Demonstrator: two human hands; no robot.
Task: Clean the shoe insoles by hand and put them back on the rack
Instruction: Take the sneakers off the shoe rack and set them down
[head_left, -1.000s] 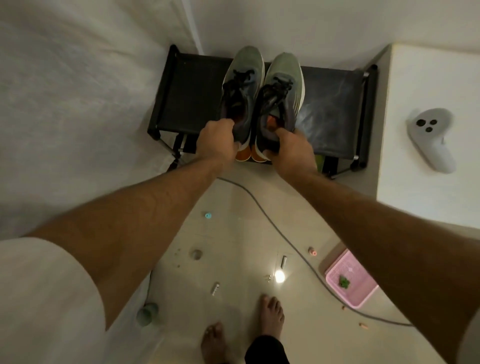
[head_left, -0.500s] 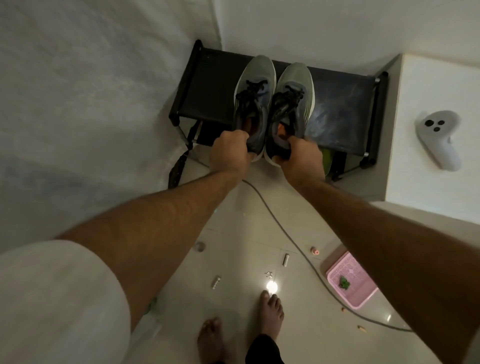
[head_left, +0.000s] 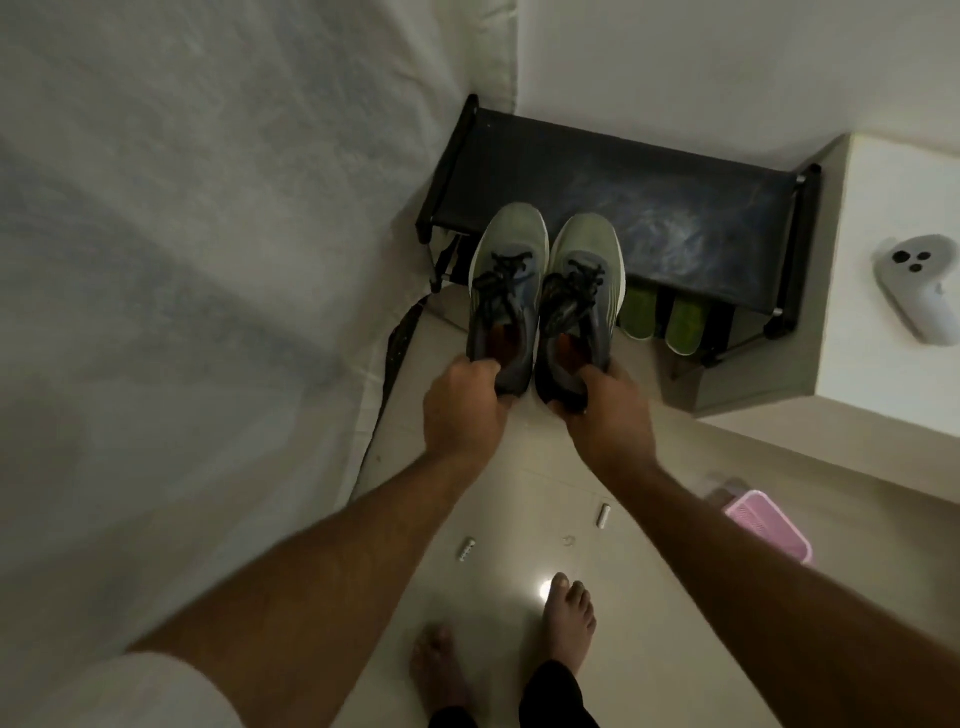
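Two shoes (head_left: 543, 301) side by side before the rack (head_left: 613, 192), cabinet (head_left: 883, 291) to its right

Two running shoes show pale sage-green toes, black laces and dark charcoal heels — the left shoe (head_left: 506, 291) has a patch of blue under its laces, and both linings glow orange-red just ahead of the fingers (head_left: 480, 370) curled over the heel rims. The right shoe (head_left: 576, 306) carries thin pale stripes along its dark side. Beyond them the rack (head_left: 649, 202) is black, its top cloth smeared with greyish-white swirls; bright lime-green insoles (head_left: 638, 314) peek from beneath it. To the right, a white table (head_left: 893, 364) bears a light-grey controller (head_left: 917, 283) with black buttons. A pink basket (head_left: 769, 525) sits on the glossy beige floor (head_left: 519, 519) — walls white.
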